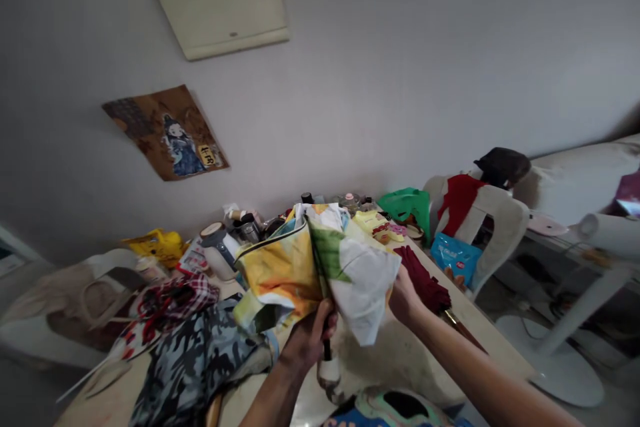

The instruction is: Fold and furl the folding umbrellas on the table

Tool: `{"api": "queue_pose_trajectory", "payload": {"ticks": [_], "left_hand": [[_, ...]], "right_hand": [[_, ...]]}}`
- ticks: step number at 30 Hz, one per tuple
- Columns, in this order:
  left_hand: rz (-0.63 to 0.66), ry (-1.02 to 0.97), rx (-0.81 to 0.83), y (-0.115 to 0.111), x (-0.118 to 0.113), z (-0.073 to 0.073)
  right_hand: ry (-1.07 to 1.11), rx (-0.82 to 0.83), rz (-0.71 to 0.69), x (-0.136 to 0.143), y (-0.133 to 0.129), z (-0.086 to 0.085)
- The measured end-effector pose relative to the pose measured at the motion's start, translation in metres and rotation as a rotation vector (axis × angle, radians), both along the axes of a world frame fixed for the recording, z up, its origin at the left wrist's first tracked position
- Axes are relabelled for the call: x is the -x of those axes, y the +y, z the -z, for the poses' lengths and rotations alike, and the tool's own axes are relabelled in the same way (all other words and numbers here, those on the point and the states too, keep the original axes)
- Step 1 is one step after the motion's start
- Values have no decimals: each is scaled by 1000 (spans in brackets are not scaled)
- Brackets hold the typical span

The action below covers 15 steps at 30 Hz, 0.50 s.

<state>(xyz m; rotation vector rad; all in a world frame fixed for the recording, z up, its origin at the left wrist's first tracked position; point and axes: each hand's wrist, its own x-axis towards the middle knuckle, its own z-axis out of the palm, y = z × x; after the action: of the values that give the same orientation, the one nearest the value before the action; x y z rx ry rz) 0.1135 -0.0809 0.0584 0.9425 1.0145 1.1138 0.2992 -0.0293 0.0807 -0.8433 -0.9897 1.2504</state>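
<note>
Over the table I hold a partly folded umbrella (283, 270), its loose canopy patterned in yellow, orange, green and white. My left hand (313, 333) is closed around its dark shaft, low under the cloth. A pale handle (329, 371) points down toward me below that fist. At the canopy's right side, my right hand (403, 297) grips the edge of a whitish panel; some of its fingers are hidden behind the cloth. Just right of this hand lies a folded maroon umbrella (424, 278) with a metallic shaft. Grey-blue camouflage cloth (197, 353) is spread to the left.
Bottles and jars crowd the table's (480, 323) wall side. A yellow bag (157, 247) and red checked cloth (200, 292) are at left. A green bag (407, 207) and blue pouch (455, 257) are at right, near a white chair (505, 220).
</note>
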Motion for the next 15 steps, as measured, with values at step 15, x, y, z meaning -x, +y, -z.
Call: {"api": "queue_pose_trajectory", "payload": {"ticks": [15], "left_hand": [[61, -171, 28, 3, -5, -18]], "right_hand": [[52, -29, 107, -12, 7, -1]]}}
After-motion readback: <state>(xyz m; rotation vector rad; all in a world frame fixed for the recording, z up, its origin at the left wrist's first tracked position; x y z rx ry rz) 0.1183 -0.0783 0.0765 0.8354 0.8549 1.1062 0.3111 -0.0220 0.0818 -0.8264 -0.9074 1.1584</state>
